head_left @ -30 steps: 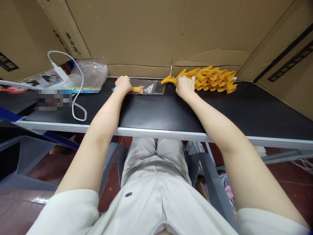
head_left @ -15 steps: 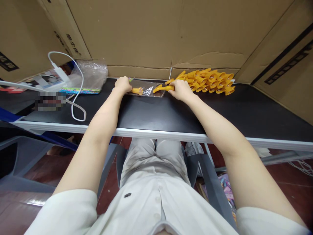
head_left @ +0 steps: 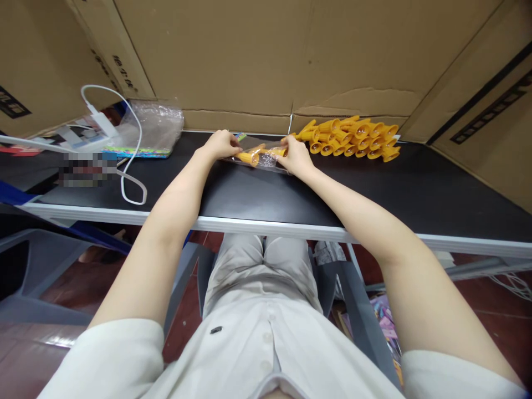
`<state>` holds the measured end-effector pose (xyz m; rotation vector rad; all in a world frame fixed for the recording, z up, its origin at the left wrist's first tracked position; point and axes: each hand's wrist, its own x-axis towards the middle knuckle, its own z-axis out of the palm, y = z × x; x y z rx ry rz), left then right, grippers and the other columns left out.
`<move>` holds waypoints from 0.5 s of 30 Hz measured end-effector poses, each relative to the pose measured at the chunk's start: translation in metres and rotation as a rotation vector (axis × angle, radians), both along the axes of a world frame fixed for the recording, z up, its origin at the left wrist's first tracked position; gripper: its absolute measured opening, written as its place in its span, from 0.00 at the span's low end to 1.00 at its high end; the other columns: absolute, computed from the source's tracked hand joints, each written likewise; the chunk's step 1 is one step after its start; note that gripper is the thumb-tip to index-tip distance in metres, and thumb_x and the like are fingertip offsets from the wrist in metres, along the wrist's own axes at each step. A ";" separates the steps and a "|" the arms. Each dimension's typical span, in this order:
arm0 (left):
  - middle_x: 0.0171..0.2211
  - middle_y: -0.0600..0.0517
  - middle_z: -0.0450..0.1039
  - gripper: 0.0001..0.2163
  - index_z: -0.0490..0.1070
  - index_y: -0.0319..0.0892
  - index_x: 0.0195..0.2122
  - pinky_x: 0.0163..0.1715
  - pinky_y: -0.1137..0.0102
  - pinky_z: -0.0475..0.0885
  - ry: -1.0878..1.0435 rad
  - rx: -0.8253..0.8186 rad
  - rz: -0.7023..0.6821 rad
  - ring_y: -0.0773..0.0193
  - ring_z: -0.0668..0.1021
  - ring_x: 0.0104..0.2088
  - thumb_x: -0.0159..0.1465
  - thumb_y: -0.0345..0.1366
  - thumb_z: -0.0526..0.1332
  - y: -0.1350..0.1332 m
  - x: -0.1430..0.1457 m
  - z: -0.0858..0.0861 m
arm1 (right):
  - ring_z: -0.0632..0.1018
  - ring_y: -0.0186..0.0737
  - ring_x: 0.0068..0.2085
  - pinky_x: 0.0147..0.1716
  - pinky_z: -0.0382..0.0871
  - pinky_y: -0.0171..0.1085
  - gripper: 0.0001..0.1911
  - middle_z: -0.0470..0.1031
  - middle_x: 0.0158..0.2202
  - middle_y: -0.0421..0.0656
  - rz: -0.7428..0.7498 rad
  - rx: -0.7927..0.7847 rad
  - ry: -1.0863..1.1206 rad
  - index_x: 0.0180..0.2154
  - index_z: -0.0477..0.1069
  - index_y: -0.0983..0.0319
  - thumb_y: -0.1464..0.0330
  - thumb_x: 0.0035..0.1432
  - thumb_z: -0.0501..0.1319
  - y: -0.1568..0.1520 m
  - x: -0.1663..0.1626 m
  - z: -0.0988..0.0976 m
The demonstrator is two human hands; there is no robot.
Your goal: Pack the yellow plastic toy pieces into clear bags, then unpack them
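Brightly, fairly evenly lit, seemingly from above, with a pale sheen across the middle of the surface (head_left: pixel 257 202), small glints on the clear bag (head_left: pixel 269 160), dimmer floor (head_left: pixel 484 302) beneath. Stretched toward the near corners; pixelated in one patch at left.

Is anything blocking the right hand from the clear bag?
Nothing visible is: the right hand, holding a yellow piece, is at the right end of the clear bag. The pile of yellow pieces lies off to the right.
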<state>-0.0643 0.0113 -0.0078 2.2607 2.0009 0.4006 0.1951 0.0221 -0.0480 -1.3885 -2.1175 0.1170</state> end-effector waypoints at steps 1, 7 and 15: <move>0.51 0.42 0.85 0.21 0.84 0.38 0.57 0.63 0.61 0.74 -0.004 0.005 -0.012 0.46 0.83 0.57 0.65 0.40 0.65 0.001 0.000 -0.001 | 0.82 0.60 0.54 0.60 0.75 0.56 0.19 0.82 0.50 0.54 -0.016 -0.015 0.046 0.54 0.76 0.63 0.65 0.64 0.72 0.002 0.000 -0.001; 0.53 0.42 0.84 0.22 0.84 0.38 0.58 0.62 0.63 0.74 0.007 0.007 -0.009 0.47 0.83 0.58 0.66 0.40 0.64 0.003 -0.002 -0.004 | 0.81 0.51 0.42 0.56 0.76 0.54 0.20 0.74 0.31 0.45 -0.049 -0.064 0.280 0.32 0.67 0.57 0.54 0.76 0.62 0.011 0.002 0.000; 0.60 0.41 0.83 0.26 0.83 0.39 0.61 0.66 0.63 0.72 -0.010 0.038 0.015 0.47 0.80 0.63 0.63 0.30 0.60 0.006 -0.002 -0.006 | 0.82 0.48 0.43 0.56 0.80 0.54 0.17 0.78 0.40 0.41 0.240 -0.163 0.334 0.38 0.67 0.57 0.69 0.56 0.74 0.027 0.007 -0.012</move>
